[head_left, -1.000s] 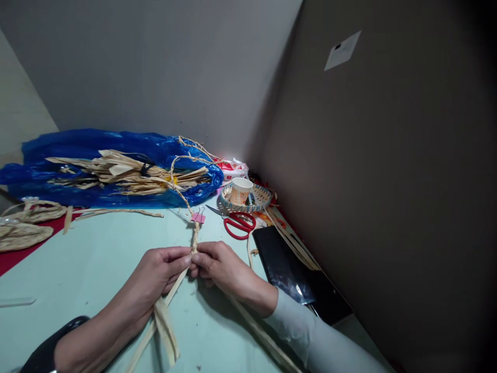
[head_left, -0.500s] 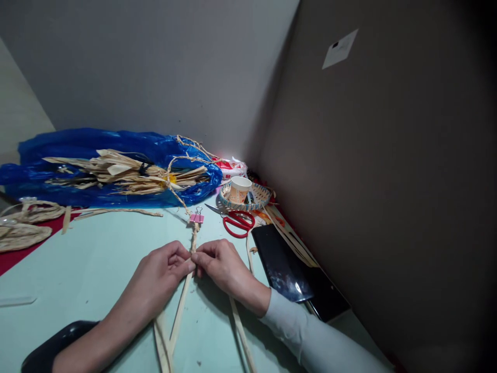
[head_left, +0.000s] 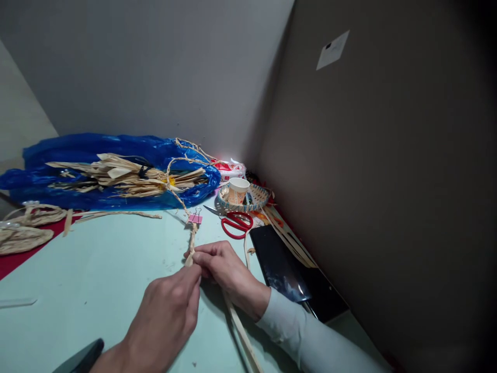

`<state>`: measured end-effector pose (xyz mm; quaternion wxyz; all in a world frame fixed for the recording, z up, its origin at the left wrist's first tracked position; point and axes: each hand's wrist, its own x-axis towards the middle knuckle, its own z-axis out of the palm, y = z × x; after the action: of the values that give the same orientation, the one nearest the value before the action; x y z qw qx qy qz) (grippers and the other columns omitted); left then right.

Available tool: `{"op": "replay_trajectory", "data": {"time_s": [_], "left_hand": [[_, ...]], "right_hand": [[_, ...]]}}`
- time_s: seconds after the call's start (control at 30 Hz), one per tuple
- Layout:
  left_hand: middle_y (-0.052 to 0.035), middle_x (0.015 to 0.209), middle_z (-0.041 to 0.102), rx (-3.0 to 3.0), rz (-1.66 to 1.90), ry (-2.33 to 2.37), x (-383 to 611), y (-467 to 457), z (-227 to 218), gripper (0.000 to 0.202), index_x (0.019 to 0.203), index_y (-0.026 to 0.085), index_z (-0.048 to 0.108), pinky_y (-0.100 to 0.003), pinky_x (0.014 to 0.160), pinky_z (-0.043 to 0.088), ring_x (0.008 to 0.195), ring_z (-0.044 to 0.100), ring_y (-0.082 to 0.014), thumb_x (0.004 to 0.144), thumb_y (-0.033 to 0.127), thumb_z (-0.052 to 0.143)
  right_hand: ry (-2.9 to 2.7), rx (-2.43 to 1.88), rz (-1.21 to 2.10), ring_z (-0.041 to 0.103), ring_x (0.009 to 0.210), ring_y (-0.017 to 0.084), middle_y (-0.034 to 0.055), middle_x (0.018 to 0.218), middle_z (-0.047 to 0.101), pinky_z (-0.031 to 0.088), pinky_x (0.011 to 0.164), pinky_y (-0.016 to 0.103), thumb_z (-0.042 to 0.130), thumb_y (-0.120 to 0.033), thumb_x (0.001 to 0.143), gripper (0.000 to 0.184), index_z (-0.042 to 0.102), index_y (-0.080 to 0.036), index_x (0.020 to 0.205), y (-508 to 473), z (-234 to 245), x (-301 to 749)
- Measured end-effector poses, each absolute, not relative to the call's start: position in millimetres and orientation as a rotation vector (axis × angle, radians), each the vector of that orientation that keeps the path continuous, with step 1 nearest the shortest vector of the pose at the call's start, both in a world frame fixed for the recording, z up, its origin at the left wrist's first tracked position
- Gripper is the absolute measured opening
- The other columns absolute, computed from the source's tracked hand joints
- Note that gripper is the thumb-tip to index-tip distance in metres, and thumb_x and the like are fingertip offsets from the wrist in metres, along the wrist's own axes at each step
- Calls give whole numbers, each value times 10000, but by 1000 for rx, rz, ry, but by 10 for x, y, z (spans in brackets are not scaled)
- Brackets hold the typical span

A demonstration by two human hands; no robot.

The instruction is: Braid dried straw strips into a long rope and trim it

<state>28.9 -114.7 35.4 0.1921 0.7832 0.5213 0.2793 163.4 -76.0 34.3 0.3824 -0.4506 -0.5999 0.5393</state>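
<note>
A braided cord of pale dried fibre (head_left: 192,236) runs toward me from a pink binder clip (head_left: 195,219). My right hand (head_left: 225,269) pinches the cord's near end between thumb and fingers. Just below and left, my left hand (head_left: 171,305) is closed with its back toward me, its fingertips on a fibre strip coming off the braid; most of that strip is hidden behind the hand. Another pale strip (head_left: 243,331) trails from under my right hand toward the near edge of the view.
Red-handled scissors (head_left: 237,225) lie right of the clip. Behind them a woven basket (head_left: 260,197) holds a paper cup (head_left: 238,190). A black phone-like slab (head_left: 277,261) lies to the right. Dried fibre bundles (head_left: 128,176) rest on a blue plastic bag (head_left: 85,142) at the back.
My left hand has turned over and moved down and right, drawing in the strip that hung below it. The right hand stays pinched on the braid.
</note>
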Motion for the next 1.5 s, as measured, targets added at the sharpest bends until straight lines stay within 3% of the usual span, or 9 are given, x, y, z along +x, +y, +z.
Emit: {"op": "replay_trajectory", "data": {"time_s": [0.23,0.33,0.43,0.6,0.73,1.03,1.2,1.33,1.5], "left_hand": [[-17,565,635,2091,790,1535,126,-946,511,392,525,241,554,-309,577,359,557,571,-204,878,405,515],[15,606,621,1792,889,1457,47,-764,544,219,710,232,636,-297,617,390,600,560,-188,817,421,609],[12,670,671,1300,836,1135,64,-695,511,265,895,213,592,-295,631,454,636,605,-182,768,429,680],[42,620,645,1094,818,1066,139,-764,471,325,903,208,534,-240,590,442,581,588,-129,746,408,736],[69,591,570,1080,769,1051,133,-751,436,321,796,195,529,-161,407,255,403,352,-31,711,408,754],[67,460,556,1185,805,1186,131,-696,350,324,757,173,563,-178,351,91,294,255,-9,656,425,740],[36,459,581,1220,804,1270,141,-719,375,251,616,154,589,-190,376,124,330,278,-22,666,366,714],[81,336,452,1222,851,1323,130,-739,331,195,618,141,647,-192,420,190,352,327,-55,661,325,695],[28,566,632,1155,887,1286,110,-752,307,143,693,146,680,-211,514,331,516,504,-100,641,276,709]], "right_hand": [[-1293,-1035,1553,390,516,90,-15,587,517,312,530,210,528,-180,797,192,578,-142,616,-778,361,1640],[-1262,-1003,1561,376,516,88,-17,573,517,307,530,200,510,-130,791,224,581,-141,579,-791,352,1631],[-1266,-973,1582,406,533,93,-8,593,549,309,528,194,504,-125,801,219,600,-138,605,-809,340,1613],[-1282,-951,1600,449,557,99,-13,587,521,287,512,190,506,-161,849,215,600,-140,657,-825,308,1577],[-1395,-950,1551,330,511,82,-41,586,470,254,497,197,496,-141,871,202,627,-135,718,-804,292,1595],[-2140,-1421,837,583,716,179,91,768,693,310,592,258,451,-175,935,190,638,-138,921,-917,521,1780],[-2351,-1589,292,603,600,203,91,732,696,202,535,319,493,-174,894,153,636,-174,840,-1035,582,1747],[-2414,-1478,90,624,631,230,68,748,681,262,524,326,518,-119,853,107,607,-170,881,-1109,561,1629],[-2601,-1297,-125,590,587,222,83,767,640,334,455,319,488,-28,837,161,592,-100,937,-1177,498,1479]]}}
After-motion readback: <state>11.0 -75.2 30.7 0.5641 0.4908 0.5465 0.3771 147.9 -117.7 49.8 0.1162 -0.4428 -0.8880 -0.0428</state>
